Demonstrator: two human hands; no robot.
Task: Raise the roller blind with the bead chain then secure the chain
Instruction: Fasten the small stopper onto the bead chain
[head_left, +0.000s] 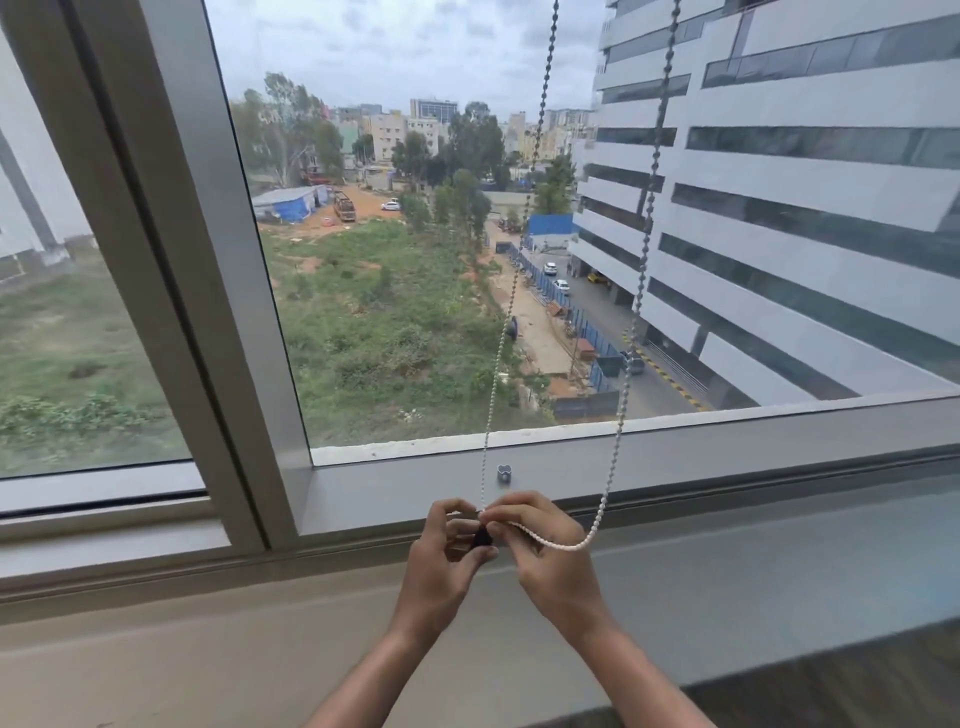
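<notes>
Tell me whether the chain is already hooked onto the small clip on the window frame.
No, the chain is held in both hands below the clip, which sits bare on the frame.

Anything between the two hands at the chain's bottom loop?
Head view: a small black piece, pinched between left hand and right hand, where the bead chain meets them. What it is: unclear.

roller blind: not in shot at all, it's somewhere above the top edge
bead chain (642, 260): both strands run off the top edge, so no idea where they end
small dark piece (482, 538): mostly buried between the left hand (441, 558) and right hand (545, 551), can't tell what it is
small grey fitting (503, 473) on the far frame: too tiny to make out
forearms: chopped off by the near edge
</notes>
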